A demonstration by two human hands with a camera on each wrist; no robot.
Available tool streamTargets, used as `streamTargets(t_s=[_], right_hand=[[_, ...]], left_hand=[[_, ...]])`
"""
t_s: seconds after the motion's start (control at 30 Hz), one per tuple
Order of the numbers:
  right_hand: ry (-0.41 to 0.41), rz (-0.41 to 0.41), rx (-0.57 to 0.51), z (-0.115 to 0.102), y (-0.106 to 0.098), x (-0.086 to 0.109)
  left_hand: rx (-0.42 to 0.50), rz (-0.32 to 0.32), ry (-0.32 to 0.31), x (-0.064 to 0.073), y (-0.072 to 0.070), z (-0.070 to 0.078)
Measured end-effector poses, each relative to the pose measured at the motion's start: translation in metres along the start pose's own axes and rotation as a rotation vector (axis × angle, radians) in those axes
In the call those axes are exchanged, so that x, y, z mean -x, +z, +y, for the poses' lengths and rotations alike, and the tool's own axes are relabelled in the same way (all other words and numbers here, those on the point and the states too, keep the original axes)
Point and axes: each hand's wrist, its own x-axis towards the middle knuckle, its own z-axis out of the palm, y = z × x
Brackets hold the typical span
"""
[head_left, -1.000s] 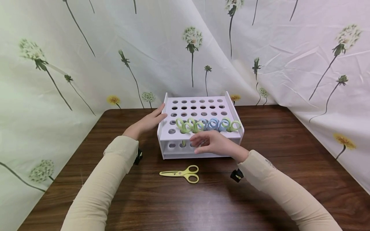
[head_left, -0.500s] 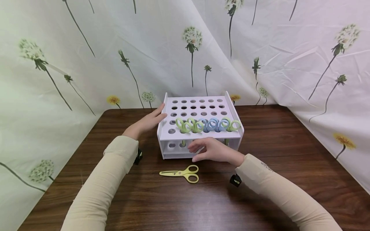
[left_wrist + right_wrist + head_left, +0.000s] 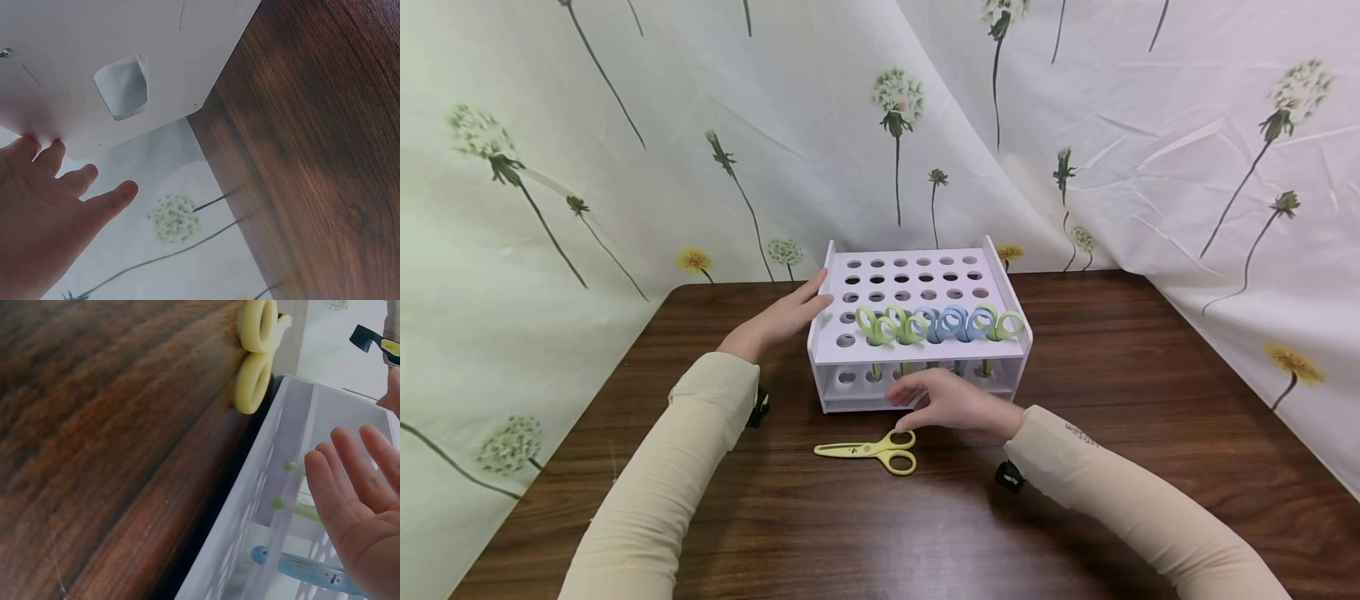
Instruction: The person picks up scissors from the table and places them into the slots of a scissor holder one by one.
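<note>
A white rack [image 3: 915,287] with rows of round holes stands on the table. Several scissors with green handles [image 3: 883,330] and blue handles [image 3: 952,323] stand in its front rows, blades down. My left hand [image 3: 778,323] rests its fingertips against the rack's left side panel [image 3: 169,81], fingers extended. Yellow scissors [image 3: 865,451] lie flat in front of the rack, tips to the left and loops to the right. Just behind the loops hovers my right hand [image 3: 955,402], fingers loosely bent and holding nothing. In the right wrist view, it appears apart from the yellow scissors [image 3: 253,384].
The dark wooden table [image 3: 760,517] extends around the rack and toward me. White cloth [image 3: 820,108] with a dandelion print hangs behind and along both sides. An opening [image 3: 122,87] is cut in the rack's side panel.
My right hand has come down and toward me, from the front of the rack to just behind the yellow scissors' loops. The left hand, the rack and the scissors have stayed put.
</note>
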Motion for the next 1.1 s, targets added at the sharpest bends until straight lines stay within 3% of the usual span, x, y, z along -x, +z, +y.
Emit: streamTargets(t_s=[0.57,0.77,1.1], right_hand=[[0.005,-0.087,0.075,0.015,0.018,-0.004],[0.092,-0.107,0.084,0.018,0.023,-0.003],[0.095,-0.120,0.228,0.018,0.028,-0.005]], left_hand=[[0.004,0.000,-0.010,0.000,0.000,0.002],[0.010,-0.001,-0.017,0.000,0.001,0.002],[0.014,0.002,-0.011,0.001,0.000,0.002]])
